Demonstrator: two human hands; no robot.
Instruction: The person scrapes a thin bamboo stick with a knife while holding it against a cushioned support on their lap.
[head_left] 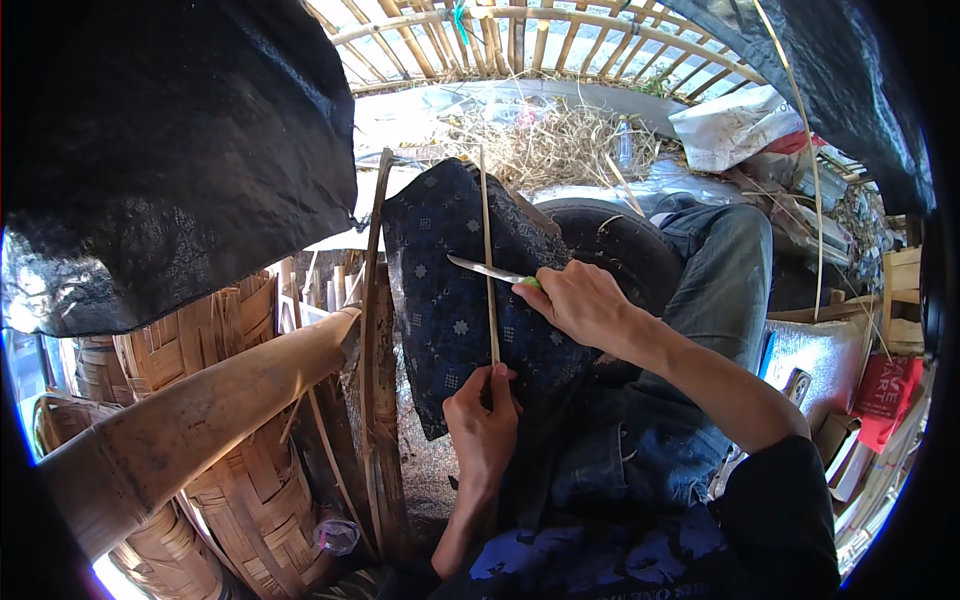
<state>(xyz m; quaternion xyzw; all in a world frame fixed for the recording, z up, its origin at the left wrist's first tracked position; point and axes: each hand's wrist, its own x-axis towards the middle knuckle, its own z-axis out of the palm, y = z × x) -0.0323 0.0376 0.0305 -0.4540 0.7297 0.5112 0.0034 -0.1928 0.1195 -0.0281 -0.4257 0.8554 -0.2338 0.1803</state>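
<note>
A thin, pale bamboo strip (pixel 490 250) runs lengthwise over a dark blue patterned cloth (pixel 440 290) spread across my leg. My left hand (pixel 482 410) pinches the strip's near end between thumb and fingers. In my right hand (pixel 585 305) is a knife (pixel 485 268), its green handle mostly hidden by my fingers. The blade points left and crosses the strip at about its middle, and it appears to touch it.
A thick bamboo pole (pixel 210 415) slants in from the left beside woven bamboo baskets (pixel 240 490). Black sheeting (pixel 170 150) hangs at the upper left. Beyond my knees lie a heap of shavings (pixel 540 140), a tyre (pixel 620 250) and a bamboo fence (pixel 540 35). A red bag (pixel 885 400) is at right.
</note>
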